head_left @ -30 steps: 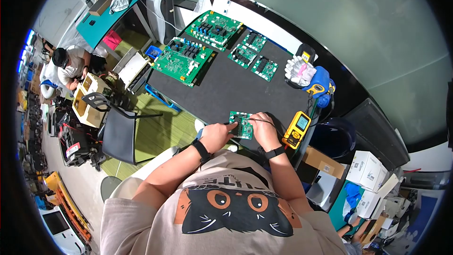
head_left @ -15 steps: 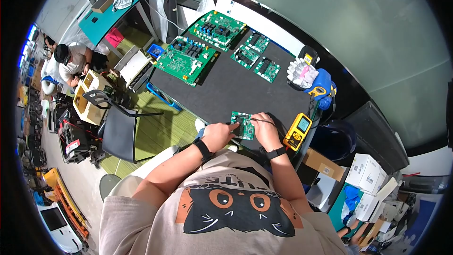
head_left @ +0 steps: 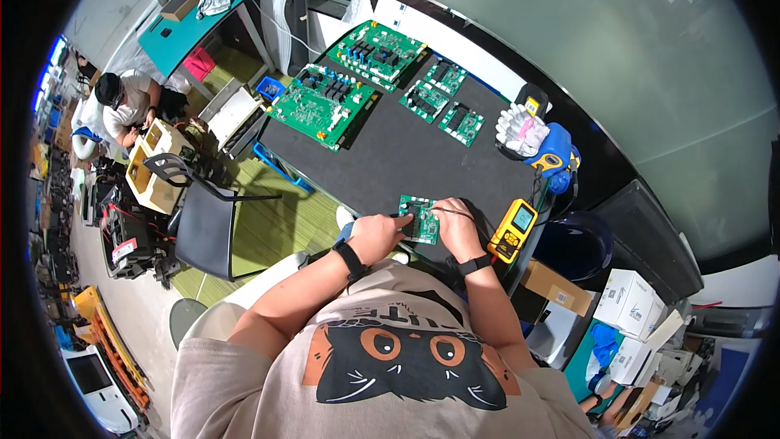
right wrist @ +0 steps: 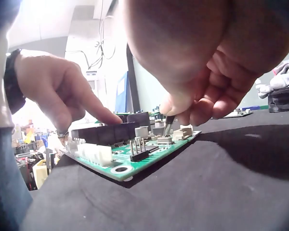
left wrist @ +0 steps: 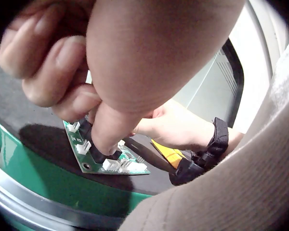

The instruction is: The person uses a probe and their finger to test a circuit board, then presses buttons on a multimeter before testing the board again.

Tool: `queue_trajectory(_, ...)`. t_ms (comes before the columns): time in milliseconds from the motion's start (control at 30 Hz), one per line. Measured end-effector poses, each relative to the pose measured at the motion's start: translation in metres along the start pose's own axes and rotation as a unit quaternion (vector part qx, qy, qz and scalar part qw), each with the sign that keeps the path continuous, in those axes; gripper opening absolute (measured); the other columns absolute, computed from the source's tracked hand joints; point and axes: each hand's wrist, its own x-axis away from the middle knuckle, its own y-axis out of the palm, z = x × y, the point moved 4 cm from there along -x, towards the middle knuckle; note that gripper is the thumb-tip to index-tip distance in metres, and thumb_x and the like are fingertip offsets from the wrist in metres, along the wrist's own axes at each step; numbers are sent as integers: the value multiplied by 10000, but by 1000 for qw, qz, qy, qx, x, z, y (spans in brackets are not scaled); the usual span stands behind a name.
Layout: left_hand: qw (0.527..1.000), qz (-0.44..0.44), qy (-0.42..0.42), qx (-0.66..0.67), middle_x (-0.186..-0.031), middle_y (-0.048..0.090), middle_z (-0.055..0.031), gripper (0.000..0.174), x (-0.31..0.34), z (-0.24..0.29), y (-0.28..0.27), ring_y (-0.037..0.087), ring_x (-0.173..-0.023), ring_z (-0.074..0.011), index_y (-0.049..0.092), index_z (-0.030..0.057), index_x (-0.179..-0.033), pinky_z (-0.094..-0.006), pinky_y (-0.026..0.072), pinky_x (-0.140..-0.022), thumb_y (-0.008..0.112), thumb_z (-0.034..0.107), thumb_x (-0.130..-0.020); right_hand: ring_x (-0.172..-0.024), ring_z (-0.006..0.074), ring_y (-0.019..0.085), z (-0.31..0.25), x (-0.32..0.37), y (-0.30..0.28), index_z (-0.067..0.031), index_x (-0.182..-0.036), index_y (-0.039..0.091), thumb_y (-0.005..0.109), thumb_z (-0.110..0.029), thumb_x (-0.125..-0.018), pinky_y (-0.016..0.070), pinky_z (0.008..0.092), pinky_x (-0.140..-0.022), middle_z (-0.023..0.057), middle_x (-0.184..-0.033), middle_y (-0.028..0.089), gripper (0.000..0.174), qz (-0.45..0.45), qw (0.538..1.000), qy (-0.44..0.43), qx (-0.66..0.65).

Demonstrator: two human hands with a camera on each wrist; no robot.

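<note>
1. Seen from the head view, with the worked-on small green circuit board (head_left: 428, 228) as the clock's centre, that board lies near the person's edge of the dark-topped table (head_left: 382, 142), between both hands.
2. The person's left hand (head_left: 375, 237) comes in from 9 o'clock. It is not clenched round anything: the index finger reaches out straight and presses on a black component block (right wrist: 103, 134) on the board, with other fingers bent.
3. The person's right hand (head_left: 460, 229) comes in from 3 o'clock and pinches a slim dark tool (right wrist: 169, 125) between thumb and fingers. The tool's tip points down to small pale parts on the board; whether it makes contact cannot be told.
4. A black cable (head_left: 455, 211) passes over the right hand.
5. A yellow handheld meter (head_left: 512, 232) with a lit display lies between 3 and 4 o'clock, just beside that hand.
6. At 2 o'clock, a white glove (head_left: 520, 132) rests against a blue-and-yellow device (head_left: 554, 154).
7. Toward 12 o'clock sit three small green boards (head_left: 461, 123), near one another.
8. Two larger green boards (head_left: 321, 106) lie toward 11 o'clock, well apart from the worked-on one.
9. Off the table, a black chair (head_left: 205, 232) stands at 9 o'clock, and another person (head_left: 130, 106) sits toward 10.
</note>
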Motion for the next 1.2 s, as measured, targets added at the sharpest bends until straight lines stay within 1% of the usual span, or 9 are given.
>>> queue_trajectory(200,1000,0,0,-5,-773,689,-132,438,0,0,0,685,-731,-312,587,187,-1304,-435,535,-626,630,298,-882,-915,299,613,-2,0,-1,-9,-836,667,559,-45,-853,498,393,-834,100,-939,659,115,8,999,-22,21)
queue_trajectory(433,1000,-8,-8,-5,-783,689,-129,434,0,3,-3,684,-750,-314,587,189,-1304,-434,533,-627,626,311,-890,-914,303,614,-2,-1,-1,-11,-844,665,555,-49,-861,502,395,-828,96,-943,661,118,9,999,-33,18)
queue_trajectory(600,1000,5,2,-5,-770,685,-124,434,0,0,2,682,-739,-311,584,195,-1307,-433,530,-616,623,321,-894,-927,294,603,-8,-3,-6,-12,-866,667,534,-45,-868,488,402,-851,91,-951,650,138,-15,1000,-19,12)
queue_trajectory(667,1000,22,-11,-14,-764,688,-119,403,0,0,3,680,-714,-306,622,255,-1270,-415,528,-608,652,328,-874,-927,294,601,-10,-4,-7,-12,-868,667,534,-48,-869,489,400,-850,90,-954,649,138,-15,1000,-11,12)
queue_trajectory(833,1000,18,-15,-11,-768,689,-122,403,-1,0,2,681,-716,-307,624,253,-1270,-414,529,-612,651,323,-874,-923,307,598,-11,-4,-7,-12,-888,655,548,-59,-878,487,406,-841,104,-944,641,117,-22,1000,12,14)
queue_trajectory(900,1000,19,-14,-9,-768,689,-123,406,-1,0,1,681,-717,-307,623,251,-1271,-415,530,-613,653,319,-872,-925,324,595,-7,-3,-4,-17,-913,638,568,-71,-885,482,419,-831,124,-936,633,93,-20,999,43,1)
queue_trajectory(967,1000,11,5,-6,-755,681,-124,424,-1,-1,2,683,-727,-309,584,200,-1305,-438,528,-606,618,314,-898,-924,331,594,-6,-3,-3,-19,-922,631,575,-77,-887,481,423,-827,131,-931,630,88,-21,999,45,1)
queue_trajectory(1133,1000,9,6,-7,-759,684,-125,426,-1,0,2,685,-733,-308,583,198,-1307,-438,529,-611,618,312,-898,-923,339,594,-7,-3,-4,-22,-934,621,586,-81,-887,480,424,-824,139,-929,626,84,-25,998,54,6)
queue_trajectory(1200,1000,8,6,-8,-760,684,-125,428,0,0,1,685,-735,-307,582,195,-1308,-437,529,-612,618,312,-898,-890,352,603,-7,-3,-4,-13,-931,634,595,-90,-888,492,420,-792,151,-910,632,97,-13,999,47,12)
